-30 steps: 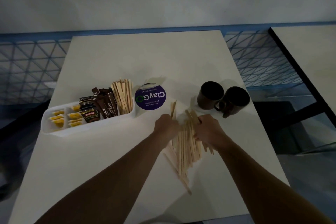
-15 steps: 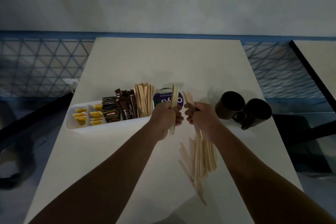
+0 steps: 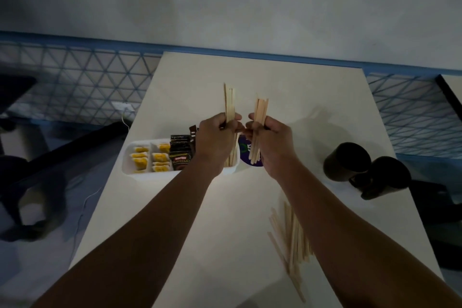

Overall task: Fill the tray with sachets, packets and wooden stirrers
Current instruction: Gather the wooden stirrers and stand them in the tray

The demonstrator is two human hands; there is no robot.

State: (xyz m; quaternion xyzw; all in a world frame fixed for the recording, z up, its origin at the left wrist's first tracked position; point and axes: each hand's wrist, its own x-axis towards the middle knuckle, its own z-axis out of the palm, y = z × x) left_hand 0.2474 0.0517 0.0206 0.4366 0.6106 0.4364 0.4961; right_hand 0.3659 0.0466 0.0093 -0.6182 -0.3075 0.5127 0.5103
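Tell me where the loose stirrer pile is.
Head view: the loose stirrer pile lies on the table, lower right, partly under the right forearm, nearer than the dark mugs.

The wooden stirrers (image 3: pixel 291 240) are plain pale wood, thin and flat, with a dry matt look. The tray (image 3: pixel 130 170) seems to be smooth white plastic with a soft sheen along the rim. The dark packets (image 3: pixel 180 155) look like glossy printed film. The yellow sachets (image 3: pixel 140 157) are slightly shiny, paper or film, hard to tell. The table top (image 3: pixel 275 82) is pale, smooth and matt. The two mugs (image 3: pixel 346 161) are dark and dull-finished. The blue mesh (image 3: pixel 87 77) looks like painted metal.
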